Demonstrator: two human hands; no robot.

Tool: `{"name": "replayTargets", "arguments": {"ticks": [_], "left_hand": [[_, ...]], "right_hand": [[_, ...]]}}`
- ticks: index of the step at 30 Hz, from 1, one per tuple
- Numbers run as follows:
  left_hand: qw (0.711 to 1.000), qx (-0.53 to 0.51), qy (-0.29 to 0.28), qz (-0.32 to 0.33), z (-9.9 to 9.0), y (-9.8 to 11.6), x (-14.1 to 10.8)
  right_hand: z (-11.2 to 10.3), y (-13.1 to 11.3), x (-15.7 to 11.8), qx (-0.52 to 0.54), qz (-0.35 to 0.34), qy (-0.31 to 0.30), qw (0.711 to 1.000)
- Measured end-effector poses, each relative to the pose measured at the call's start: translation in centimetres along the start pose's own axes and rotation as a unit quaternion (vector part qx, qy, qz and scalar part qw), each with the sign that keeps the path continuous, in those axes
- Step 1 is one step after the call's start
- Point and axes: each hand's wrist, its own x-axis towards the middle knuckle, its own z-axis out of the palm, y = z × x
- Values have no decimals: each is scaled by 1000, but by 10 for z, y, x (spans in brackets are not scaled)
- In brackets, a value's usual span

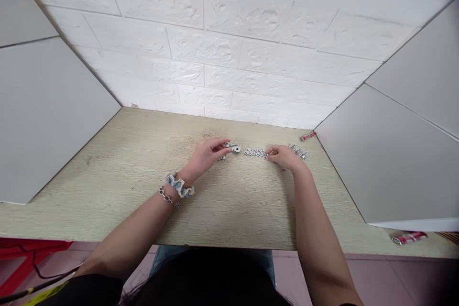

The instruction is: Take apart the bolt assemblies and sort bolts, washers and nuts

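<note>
My left hand [206,155] sits at the middle of the pale wooden tabletop [107,191], its fingertips pinching a steel bolt [231,145] just above a flat steel washer [235,149]. A small metal piece [222,157] lies under the thumb. A tight row of several steel nuts [254,152] runs between my hands. My right hand [283,157] reaches the row's right end, its fingertips at the last nut, and I cannot tell whether they grip it. Several steel bolts [297,151] lie just beyond my right hand.
A white brick-patterned wall [229,43] rises behind the tabletop, and grey panels [50,114] stand at both sides. A small red-and-silver object [307,136] lies at the back right corner. Another [409,237] lies at the front right.
</note>
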Motion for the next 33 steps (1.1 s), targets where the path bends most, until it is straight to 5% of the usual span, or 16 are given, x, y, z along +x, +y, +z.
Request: {"name": "replayTargets", "arguments": {"ticks": [33], "left_hand": [[1000,4,-6,-2,0,1,0]], "right_hand": [[4,2,3,-22,-17,19,999]]}}
